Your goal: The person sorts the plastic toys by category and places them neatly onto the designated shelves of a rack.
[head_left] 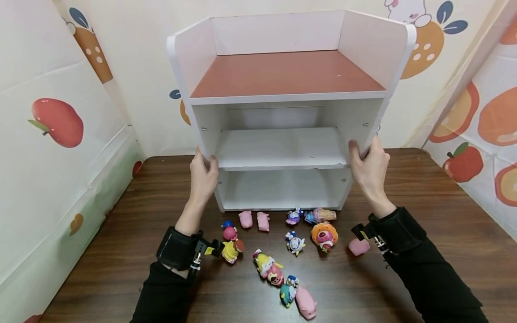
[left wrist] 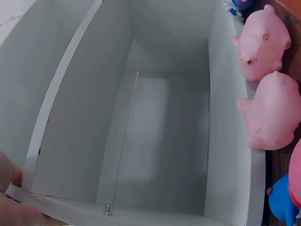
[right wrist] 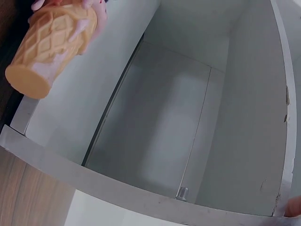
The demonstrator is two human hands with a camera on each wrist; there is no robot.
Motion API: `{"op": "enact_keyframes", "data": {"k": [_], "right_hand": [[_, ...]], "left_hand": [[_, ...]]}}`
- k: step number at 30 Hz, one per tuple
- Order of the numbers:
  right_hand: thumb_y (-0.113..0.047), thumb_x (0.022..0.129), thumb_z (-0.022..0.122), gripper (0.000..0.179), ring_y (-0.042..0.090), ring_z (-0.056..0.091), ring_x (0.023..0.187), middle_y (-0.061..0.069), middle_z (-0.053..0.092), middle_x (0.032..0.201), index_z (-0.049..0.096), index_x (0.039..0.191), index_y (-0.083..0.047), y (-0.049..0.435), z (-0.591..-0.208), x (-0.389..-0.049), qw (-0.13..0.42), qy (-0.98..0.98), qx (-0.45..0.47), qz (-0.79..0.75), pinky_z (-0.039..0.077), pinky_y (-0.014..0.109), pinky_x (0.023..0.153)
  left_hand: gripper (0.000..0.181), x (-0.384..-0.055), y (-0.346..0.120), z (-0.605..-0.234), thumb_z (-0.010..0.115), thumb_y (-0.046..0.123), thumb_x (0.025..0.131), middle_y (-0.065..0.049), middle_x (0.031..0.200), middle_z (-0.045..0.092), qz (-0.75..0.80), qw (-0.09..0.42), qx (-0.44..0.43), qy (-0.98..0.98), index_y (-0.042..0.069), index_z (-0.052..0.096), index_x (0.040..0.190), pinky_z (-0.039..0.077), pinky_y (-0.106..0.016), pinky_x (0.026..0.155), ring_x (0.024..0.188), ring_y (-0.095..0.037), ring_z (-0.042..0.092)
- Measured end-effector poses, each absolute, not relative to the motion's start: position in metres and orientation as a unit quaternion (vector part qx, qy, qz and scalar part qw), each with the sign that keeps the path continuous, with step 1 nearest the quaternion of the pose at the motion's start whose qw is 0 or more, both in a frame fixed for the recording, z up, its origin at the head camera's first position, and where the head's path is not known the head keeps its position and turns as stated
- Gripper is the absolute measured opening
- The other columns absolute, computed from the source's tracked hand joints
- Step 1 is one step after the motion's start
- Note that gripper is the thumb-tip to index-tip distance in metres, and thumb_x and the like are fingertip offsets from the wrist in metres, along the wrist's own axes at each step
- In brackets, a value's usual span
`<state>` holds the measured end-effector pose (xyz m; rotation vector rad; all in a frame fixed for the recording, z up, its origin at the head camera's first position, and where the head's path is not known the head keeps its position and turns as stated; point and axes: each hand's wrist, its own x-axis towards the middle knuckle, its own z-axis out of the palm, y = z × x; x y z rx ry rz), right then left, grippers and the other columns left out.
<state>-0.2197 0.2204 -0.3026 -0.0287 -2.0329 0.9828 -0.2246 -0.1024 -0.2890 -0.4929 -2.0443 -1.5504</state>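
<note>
A white shelf unit (head_left: pixel 282 168) with a reddish-brown top surface (head_left: pixel 288 72) stands upright on the wooden table. My left hand (head_left: pixel 203 177) grips its left side panel near the middle shelf, thumb along the front edge. On the opposite panel, at about the same height, my right hand (head_left: pixel 369 168) holds on, fingers partly hidden behind it. The lower compartment (left wrist: pixel 160 141) shows bare in the left wrist view. Close to the unit's bottom front edge lie two pink pig toys (head_left: pixel 245 219) and an ice-cream-cone figure (right wrist: pixel 51 47).
Several small figures lie in front of the unit, among them a bear in an orange ring (head_left: pixel 324 236), a yellow-dressed figure (head_left: pixel 231 252) and a larger pink pig (head_left: pixel 305 303). Another pink toy (head_left: pixel 358 246) lies beside the right forearm. Fruit-printed sheets (head_left: pixel 56 121) cover the walls.
</note>
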Motion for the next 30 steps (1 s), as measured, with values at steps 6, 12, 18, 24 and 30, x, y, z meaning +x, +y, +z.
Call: {"op": "enact_keyframes", "data": {"k": [6, 12, 18, 24, 30], "right_hand": [[-0.014, 0.085, 0.054, 0.034, 0.035, 0.059, 0.09, 0.02, 0.06, 0.106, 0.053, 0.115, 0.002, 0.218, -0.301, -0.216, 0.415, -0.82, -0.002, 0.394, 0.05, 0.04, 0.068], [-0.015, 0.085, 0.053, 0.034, 0.017, 0.062, 0.077, 0.02, 0.062, 0.1, 0.053, 0.116, 0.0, 0.225, -0.295, -0.21, 0.381, -0.836, 0.021, 0.393, 0.037, 0.004, 0.056], [-0.016, 0.085, 0.053, 0.031, -0.019, 0.046, 0.063, 0.022, 0.064, 0.088, 0.057, 0.112, -0.001, 0.232, -0.29, -0.202, 0.337, -0.86, 0.044, 0.381, 0.037, 0.005, 0.054], [-0.02, 0.086, 0.055, 0.038, -0.013, 0.051, 0.08, 0.022, 0.06, 0.104, 0.053, 0.122, -0.006, 0.236, -0.287, -0.184, 0.28, -0.868, 0.053, 0.406, 0.04, 0.005, 0.065], [-0.02, 0.085, 0.058, 0.042, -0.014, 0.049, 0.088, 0.022, 0.058, 0.11, 0.052, 0.123, -0.004, 0.237, -0.289, -0.161, 0.269, -0.867, 0.039, 0.417, 0.038, 0.005, 0.073]], "left_hand": [[0.04, -0.223, -0.106, -0.29, 0.035, -0.014, 0.083, -0.036, 0.116, 0.043, -0.564, 0.269, -0.189, -0.757, -0.019, 0.034, 0.123, 0.036, -0.054, 0.087, 0.108, -0.046, 0.043], [0.038, -0.225, -0.107, -0.292, 0.036, -0.013, 0.084, -0.036, 0.116, 0.044, -0.55, 0.274, -0.197, -0.764, -0.019, 0.034, 0.122, 0.038, -0.052, 0.086, 0.106, -0.045, 0.044], [0.037, -0.225, -0.108, -0.292, 0.037, -0.014, 0.084, -0.038, 0.113, 0.045, -0.548, 0.271, -0.197, -0.766, -0.02, 0.035, 0.12, 0.042, -0.052, 0.079, 0.097, -0.044, 0.049], [0.038, -0.225, -0.108, -0.293, 0.038, -0.014, 0.083, -0.038, 0.113, 0.045, -0.542, 0.277, -0.202, -0.767, -0.02, 0.035, 0.121, 0.043, -0.052, 0.075, 0.092, -0.042, 0.05], [0.039, -0.225, -0.109, -0.294, 0.038, -0.013, 0.084, -0.037, 0.114, 0.045, -0.539, 0.281, -0.206, -0.767, -0.019, 0.035, 0.122, 0.042, -0.053, 0.077, 0.099, -0.043, 0.048]]}}
